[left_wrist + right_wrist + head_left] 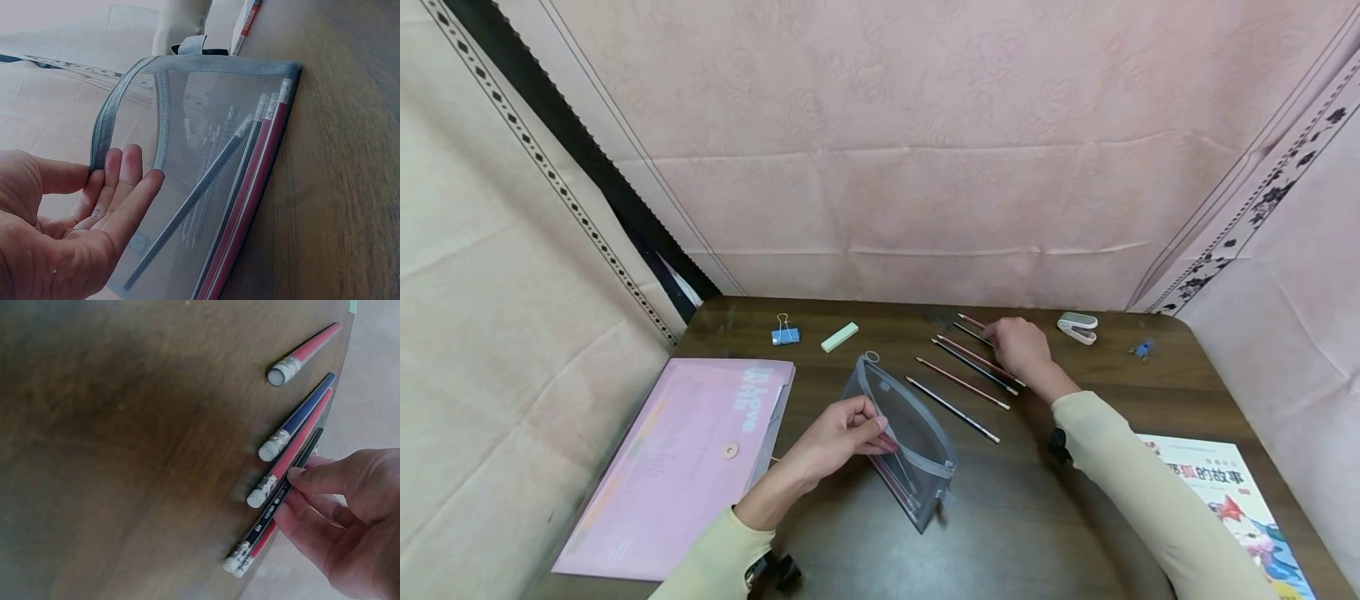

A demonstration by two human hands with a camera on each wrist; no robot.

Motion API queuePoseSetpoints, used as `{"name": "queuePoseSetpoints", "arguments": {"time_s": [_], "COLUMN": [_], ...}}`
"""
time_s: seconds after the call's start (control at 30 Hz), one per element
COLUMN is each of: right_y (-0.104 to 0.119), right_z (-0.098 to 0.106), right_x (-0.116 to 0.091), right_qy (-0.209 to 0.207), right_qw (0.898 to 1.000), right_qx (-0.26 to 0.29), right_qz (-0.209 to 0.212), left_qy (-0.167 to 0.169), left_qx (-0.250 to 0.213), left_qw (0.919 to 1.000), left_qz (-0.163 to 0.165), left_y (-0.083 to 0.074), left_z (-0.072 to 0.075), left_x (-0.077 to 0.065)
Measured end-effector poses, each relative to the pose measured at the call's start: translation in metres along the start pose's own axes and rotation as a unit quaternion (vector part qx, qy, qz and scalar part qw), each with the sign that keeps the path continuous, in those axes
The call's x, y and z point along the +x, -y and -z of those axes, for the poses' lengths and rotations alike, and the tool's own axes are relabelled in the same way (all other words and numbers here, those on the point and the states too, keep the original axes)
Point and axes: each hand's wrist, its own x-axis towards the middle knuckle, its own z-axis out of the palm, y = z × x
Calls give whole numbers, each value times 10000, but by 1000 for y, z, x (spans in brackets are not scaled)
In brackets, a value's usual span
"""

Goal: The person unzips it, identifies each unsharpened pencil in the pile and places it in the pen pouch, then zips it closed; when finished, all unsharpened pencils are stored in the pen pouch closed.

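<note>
My left hand (842, 432) pinches the open rim of a grey mesh zip pouch (925, 421), its thumb against the zip edge and its fingers inside the opening. Several red and dark pencils show through the mesh in the left wrist view, most along one side and a dark pencil (187, 209) aslant. Over at the back of the table, my right hand (1021, 346) pinches a black pencil (272, 512) between thumb and fingers. A red pencil (265, 540) lies close beside it, partly hidden. Nearer the pouch, a red pencil (962, 383) and a dark pencil (952, 409) lie apart.
A purple folder (677, 467) lies left of the pouch. Along the back are a blue binder clip (786, 336), a pale green bar (839, 337), a small white stapler (1077, 327) and a small blue object (1142, 349). A picture book (1232, 483) lies at right.
</note>
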Motion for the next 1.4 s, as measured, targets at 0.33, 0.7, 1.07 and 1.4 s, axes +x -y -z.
{"name": "queuePoseSetpoints", "arguments": {"time_s": [0.33,0.7,1.07,1.4], "right_y": [8,4,26,102], "right_z": [1,-3,20,76], "right_x": [-3,-7,-12,-54], "right_qy": [72,-201,-1082,-1107], "right_qw": [9988,9958,9875,9319], "right_qx": [-434,-574,281,3442], "right_qz": [203,686,1109,283], "left_qy": [8,181,125,191], "left_qx": [-94,-354,-315,-379], "left_qw": [10000,9992,9994,9991], "left_qz": [-34,-3,80,62], "left_y": [2,4,4,8], "left_z": [-1,0,0,2], "left_x": [0,4,5,9]}}
